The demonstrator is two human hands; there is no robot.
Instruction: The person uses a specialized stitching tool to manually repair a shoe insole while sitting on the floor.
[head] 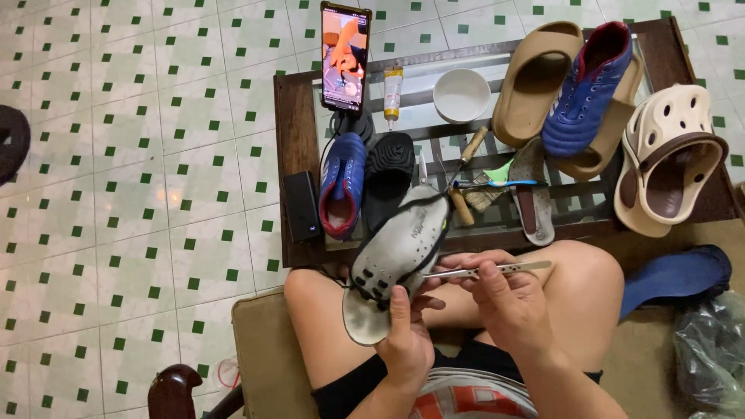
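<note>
Over the lap, a shoe sole [396, 260] under repair.
Left hand [405, 341] holds the sole; right hand [508, 306] pinches tweezers [489, 271] against it.

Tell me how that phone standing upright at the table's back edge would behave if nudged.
The phone stands tall on a small dark stand, so it would probably tip rather than slide. The table top looks like smooth glass, so the stand may skid. The glue tube beside it could get knocked.

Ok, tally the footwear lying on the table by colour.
Blue shoes: 2
Tan slides: 2
Cream clog: 1
Black shoe: 1
Total: 6
</note>
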